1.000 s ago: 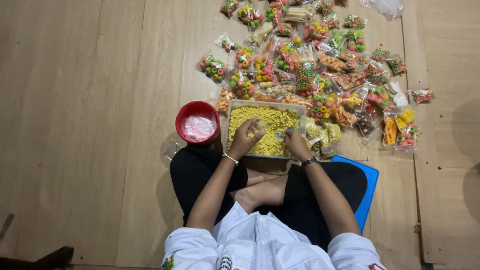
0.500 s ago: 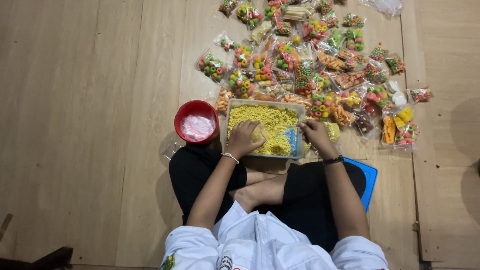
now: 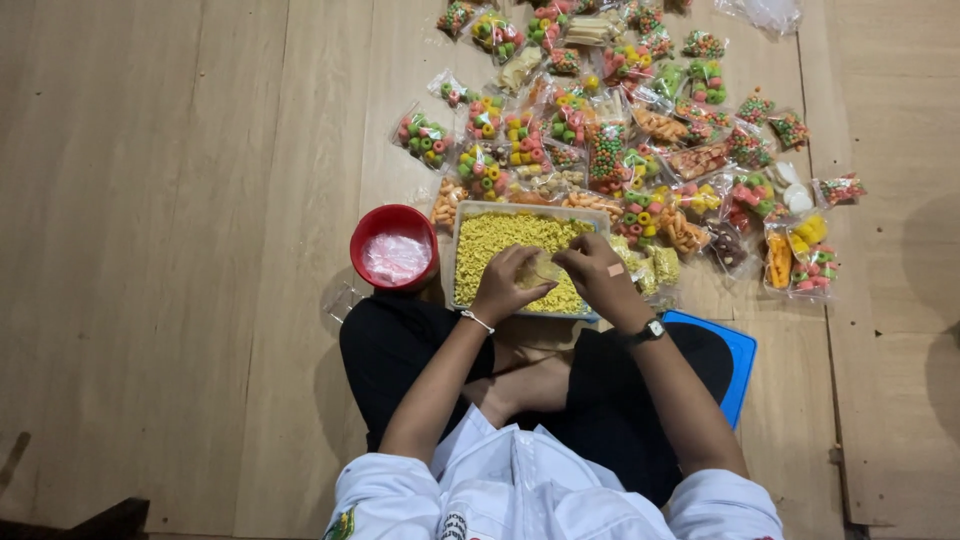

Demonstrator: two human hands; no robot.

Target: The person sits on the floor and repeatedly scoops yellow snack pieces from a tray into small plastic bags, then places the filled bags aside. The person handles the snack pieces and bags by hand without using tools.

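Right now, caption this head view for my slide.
Both hands, left hand and right hand, hold a small clear bag over a tray of yellow snacks.

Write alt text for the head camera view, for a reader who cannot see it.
Seen from above, a person sitting cross-legged on a wooden floor holds a small clear bag between the left hand and right hand over a tray of yellow snacks. A red bowl sits left of the tray, and many packets of colourful snacks lie beyond.
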